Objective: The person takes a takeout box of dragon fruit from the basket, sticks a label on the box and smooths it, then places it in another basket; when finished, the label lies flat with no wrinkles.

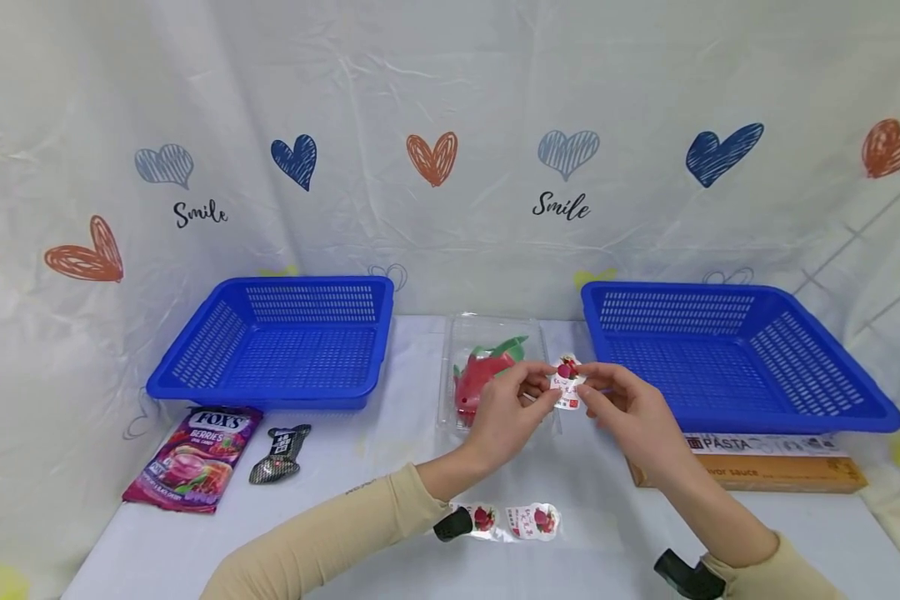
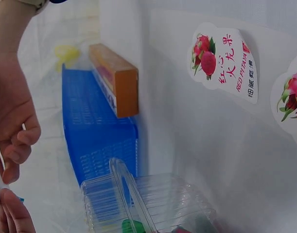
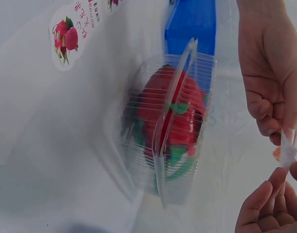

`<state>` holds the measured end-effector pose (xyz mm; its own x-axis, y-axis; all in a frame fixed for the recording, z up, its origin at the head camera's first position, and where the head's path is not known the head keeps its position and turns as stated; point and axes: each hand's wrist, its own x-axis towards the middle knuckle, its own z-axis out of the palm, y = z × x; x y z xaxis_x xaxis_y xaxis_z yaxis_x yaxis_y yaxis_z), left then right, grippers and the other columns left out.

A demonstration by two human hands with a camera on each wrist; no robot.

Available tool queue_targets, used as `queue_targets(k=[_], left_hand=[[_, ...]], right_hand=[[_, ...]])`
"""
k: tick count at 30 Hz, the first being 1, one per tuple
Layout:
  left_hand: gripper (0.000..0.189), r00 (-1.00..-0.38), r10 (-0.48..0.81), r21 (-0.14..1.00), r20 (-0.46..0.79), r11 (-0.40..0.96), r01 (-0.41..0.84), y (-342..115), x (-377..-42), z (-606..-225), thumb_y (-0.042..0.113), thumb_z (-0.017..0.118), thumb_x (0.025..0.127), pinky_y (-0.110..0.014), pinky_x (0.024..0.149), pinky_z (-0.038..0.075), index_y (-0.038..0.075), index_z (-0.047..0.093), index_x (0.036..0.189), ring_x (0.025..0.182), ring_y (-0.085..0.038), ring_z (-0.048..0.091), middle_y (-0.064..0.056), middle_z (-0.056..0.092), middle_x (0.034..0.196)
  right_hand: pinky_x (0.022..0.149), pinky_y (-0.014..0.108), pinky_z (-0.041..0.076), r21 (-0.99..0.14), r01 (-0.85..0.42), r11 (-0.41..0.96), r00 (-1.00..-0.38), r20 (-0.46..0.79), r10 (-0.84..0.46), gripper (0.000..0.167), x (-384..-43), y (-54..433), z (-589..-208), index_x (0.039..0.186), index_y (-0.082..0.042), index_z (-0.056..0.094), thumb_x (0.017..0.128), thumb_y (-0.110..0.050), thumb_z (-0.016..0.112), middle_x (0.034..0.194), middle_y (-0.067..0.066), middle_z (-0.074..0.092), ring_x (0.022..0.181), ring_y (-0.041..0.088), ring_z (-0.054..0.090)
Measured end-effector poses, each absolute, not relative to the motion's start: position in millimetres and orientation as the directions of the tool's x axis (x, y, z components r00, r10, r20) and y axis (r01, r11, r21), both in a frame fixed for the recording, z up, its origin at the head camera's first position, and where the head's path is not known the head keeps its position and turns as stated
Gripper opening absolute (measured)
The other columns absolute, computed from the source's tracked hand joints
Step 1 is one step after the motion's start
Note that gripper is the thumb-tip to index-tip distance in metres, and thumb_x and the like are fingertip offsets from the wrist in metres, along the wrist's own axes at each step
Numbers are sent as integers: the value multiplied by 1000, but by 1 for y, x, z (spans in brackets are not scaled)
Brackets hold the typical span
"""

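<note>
Between the fingertips of my left hand (image 1: 504, 412) and right hand (image 1: 637, 417) is a small white sticker (image 1: 567, 387) printed with red pitaya fruit. Both hands pinch it by its sides, raised above the table. Just behind my left hand stands a clear plastic clamshell box (image 1: 461, 329), its lid closed in the right wrist view, with a red and green pitaya (image 3: 160, 104) inside. Nearer to me lies a backing sheet with more pitaya stickers (image 1: 534, 522), partly hidden by my left sleeve; one sticker (image 2: 223, 63) shows plainly in the left wrist view.
Blue baskets stand at the back left (image 1: 307, 354) and back right (image 1: 682, 367). A berry candy bag (image 1: 195, 458) and a small black packet (image 1: 280, 454) lie front left. A pasta box (image 1: 780, 471) lies before the right basket, near my right forearm. A printed curtain (image 1: 480, 83) hangs behind.
</note>
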<state>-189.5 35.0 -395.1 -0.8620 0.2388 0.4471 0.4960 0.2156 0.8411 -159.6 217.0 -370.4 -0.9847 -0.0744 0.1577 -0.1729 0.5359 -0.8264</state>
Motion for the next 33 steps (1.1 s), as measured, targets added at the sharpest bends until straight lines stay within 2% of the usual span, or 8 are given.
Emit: queue_targets(k=[4,8,14,22,28,33], left_hand=[[22,-877,257,875,405,168,454,33,-192,-395,14,69,93,-19,63,53,8,66,113,74,-3,58,1,63,88],[26,-900,282,922,332,105,373,29,-196,-396,16,66,95,-23,59,54,11,63,119,71,-10,60,2,59,90],[35,-910,325,949,258,93,302,24,-202,-394,13,68,93,-24,63,55,13,60,127,74,-9,64,1,60,97],[31,-901,348,927,258,175,333,18,-209,-392,12,71,91,-23,64,55,11,65,121,74,-5,63,0,64,94],[23,-917,316,900,244,279,336,13,-215,-392,20,67,94,-21,58,51,12,69,116,67,-9,61,5,66,88],[19,-933,297,913,203,286,290,9,-222,-394,23,66,95,-21,55,48,14,72,110,68,-13,62,3,69,84]], right_hand=[[68,26,54,-814,-187,550,-982,173,-78,37,-163,216,-369,129,-8,58,98,-29,61,104,10,60,80,19,61],[68,25,54,-811,-205,547,-978,187,-89,36,-165,214,-367,128,-9,58,98,-28,61,103,10,60,79,17,61],[69,25,54,-813,-215,541,-977,181,-116,35,-169,214,-365,128,-9,58,98,-28,61,103,10,60,78,18,61],[66,26,51,-801,-229,553,-973,168,-159,35,-179,212,-364,130,-10,57,99,-26,60,100,9,61,77,19,60],[66,27,51,-792,-225,568,-972,144,-184,38,-189,210,-364,131,-8,57,99,-27,60,98,10,62,76,20,60],[67,29,51,-789,-220,574,-972,128,-197,36,-200,207,-367,129,-7,58,98,-26,61,96,10,64,75,20,60]])
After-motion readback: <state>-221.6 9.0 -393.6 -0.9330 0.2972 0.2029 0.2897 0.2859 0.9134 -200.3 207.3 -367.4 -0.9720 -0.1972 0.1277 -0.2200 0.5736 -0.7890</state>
